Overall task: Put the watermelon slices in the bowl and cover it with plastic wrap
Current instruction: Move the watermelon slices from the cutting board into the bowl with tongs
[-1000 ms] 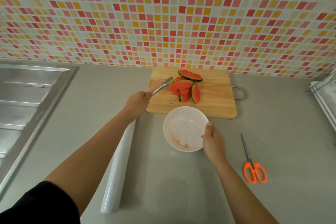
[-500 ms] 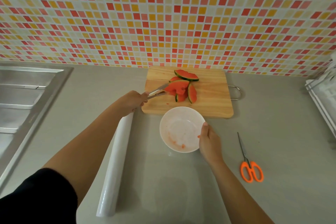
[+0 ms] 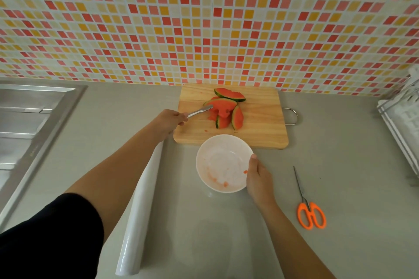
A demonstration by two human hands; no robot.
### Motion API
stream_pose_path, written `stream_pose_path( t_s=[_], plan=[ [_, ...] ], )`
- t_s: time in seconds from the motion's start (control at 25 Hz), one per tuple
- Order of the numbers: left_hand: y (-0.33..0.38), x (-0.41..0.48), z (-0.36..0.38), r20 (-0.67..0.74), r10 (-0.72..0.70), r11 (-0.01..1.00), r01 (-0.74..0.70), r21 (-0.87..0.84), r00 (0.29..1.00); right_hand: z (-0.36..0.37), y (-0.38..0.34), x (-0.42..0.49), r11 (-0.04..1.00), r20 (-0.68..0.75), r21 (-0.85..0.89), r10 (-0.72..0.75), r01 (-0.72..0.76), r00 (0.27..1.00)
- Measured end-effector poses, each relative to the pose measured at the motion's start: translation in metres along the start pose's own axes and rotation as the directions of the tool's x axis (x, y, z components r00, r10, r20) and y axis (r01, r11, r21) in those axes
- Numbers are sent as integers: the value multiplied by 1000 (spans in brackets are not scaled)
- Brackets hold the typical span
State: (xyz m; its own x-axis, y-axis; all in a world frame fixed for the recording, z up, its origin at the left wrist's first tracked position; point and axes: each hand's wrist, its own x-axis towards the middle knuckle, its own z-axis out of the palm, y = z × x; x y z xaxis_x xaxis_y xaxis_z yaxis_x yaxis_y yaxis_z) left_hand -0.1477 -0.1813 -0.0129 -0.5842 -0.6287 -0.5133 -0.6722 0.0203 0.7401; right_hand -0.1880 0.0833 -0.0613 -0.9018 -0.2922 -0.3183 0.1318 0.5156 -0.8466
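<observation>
Several watermelon slices (image 3: 227, 110) with green rind lie piled on a wooden cutting board (image 3: 260, 129). My left hand (image 3: 169, 121) grips metal tongs (image 3: 199, 111) whose serrated tips touch the left edge of the pile. In front of the board stands a white bowl (image 3: 223, 163), holding only a few red smears. My right hand (image 3: 258, 174) holds the bowl's right rim, thumb on the edge. A roll of plastic wrap (image 3: 140, 210) lies lengthwise on the counter under my left forearm.
Orange-handled scissors (image 3: 310, 214) lie on the grey counter right of the bowl. A steel sink (image 3: 27, 120) is at the left, a white rack (image 3: 401, 129) at the right edge. The tiled wall rises right behind the board.
My left hand moved the tongs right and lowered them, so the tips now reach the watermelon pile. My right hand kept its hold on the bowl's rim.
</observation>
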Motion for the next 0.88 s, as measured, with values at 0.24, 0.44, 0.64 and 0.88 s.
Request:
stream_pose_path(
  t_s=[0.24, 0.44, 0.64, 0.88],
  plan=[
    [3, -16, -6, -41, 115, 992, -113, 48, 992, 0, -3, -3, 1000, -13, 26, 10, -9, 1000],
    [0, -53, -44, 152, 214, 959, -237, 152, 965, 1, -1, -2, 997, -23, 71, 42, -40, 999],
    [-7, -75, -42, 374, 189, 867, -333, 370, 908, 3, 0, -1, 997, -27, 53, 63, -62, 998],
    [12, -85, -13, 365, 254, 531, -445, 721, 895, 2, 0, 0, 1000, -42, 14, 6, -6, 999]
  ],
)
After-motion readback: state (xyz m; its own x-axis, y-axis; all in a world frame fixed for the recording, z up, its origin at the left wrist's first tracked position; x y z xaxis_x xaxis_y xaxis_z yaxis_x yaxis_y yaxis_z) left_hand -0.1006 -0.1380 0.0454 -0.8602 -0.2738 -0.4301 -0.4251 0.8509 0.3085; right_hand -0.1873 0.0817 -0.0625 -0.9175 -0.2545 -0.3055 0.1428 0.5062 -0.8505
